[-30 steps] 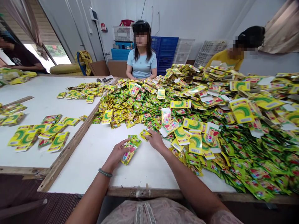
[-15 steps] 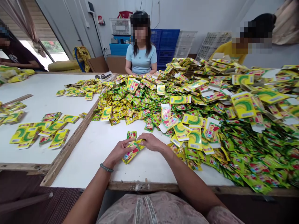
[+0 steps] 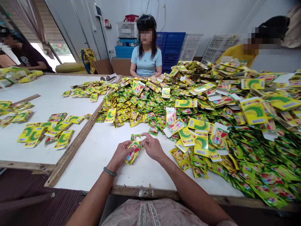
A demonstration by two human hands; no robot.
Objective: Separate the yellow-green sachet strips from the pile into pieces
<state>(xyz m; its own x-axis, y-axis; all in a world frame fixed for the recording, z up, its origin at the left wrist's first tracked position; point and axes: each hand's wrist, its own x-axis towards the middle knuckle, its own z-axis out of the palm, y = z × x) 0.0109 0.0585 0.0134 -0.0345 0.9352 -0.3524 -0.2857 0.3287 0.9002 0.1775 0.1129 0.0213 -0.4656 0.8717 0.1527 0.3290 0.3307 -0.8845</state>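
Small box (image 3: 133, 156) in left hand (image 3: 121, 153)

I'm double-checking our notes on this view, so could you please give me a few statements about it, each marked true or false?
1. The left hand holds a printed box. True.
2. The bracelet is on the right wrist. False: it is on the left.
3. The right hand is at the box's upper end. True.
4. The person directly across wears a yellow shirt. False: it is light blue.
5. Blue crates stand behind that person. True.
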